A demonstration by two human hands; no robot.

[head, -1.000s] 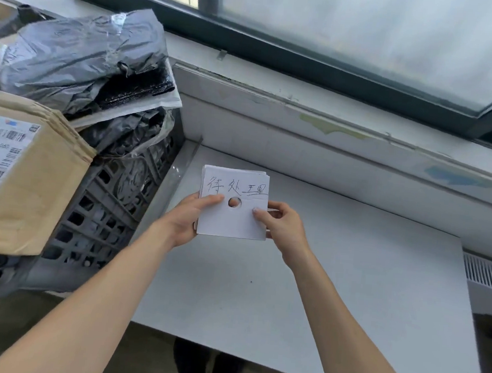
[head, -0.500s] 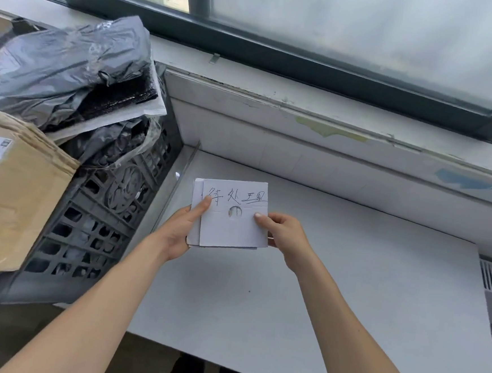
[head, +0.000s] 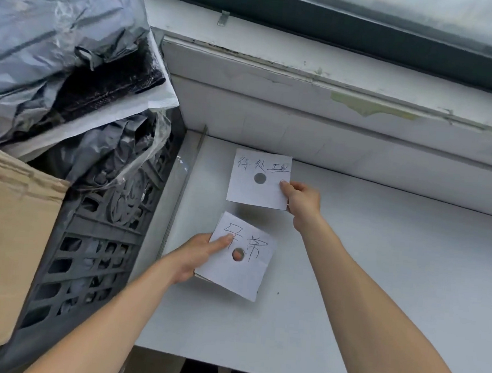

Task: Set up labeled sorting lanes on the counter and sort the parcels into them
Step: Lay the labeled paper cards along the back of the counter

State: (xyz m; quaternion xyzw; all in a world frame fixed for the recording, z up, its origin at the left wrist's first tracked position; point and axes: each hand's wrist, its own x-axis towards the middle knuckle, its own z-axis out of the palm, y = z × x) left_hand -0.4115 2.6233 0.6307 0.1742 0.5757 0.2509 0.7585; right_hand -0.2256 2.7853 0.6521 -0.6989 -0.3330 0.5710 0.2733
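Note:
Two white label cards with handwriting and a round hole are over the grey counter (head: 379, 270). My right hand (head: 301, 201) pinches the right edge of the far label card (head: 256, 190), which lies near the counter's back left corner. My left hand (head: 198, 254) holds the near label card (head: 238, 271) by its left side, thumb on top, tilted a little above the counter; whether more cards lie under it I cannot tell. Grey plastic parcels (head: 53, 38) and a brown cardboard parcel (head: 2, 240) are piled in a dark slatted crate (head: 95, 251) at the left.
A white ledge and a dark window frame (head: 339, 37) run along the back of the counter. The crate's wall stands right against the counter's left edge. The counter's front edge is close to my body.
The cards were held together as one stack in both hands. Now they are split: my right hand has moved one card toward the back, my left hand has drawn another toward me.

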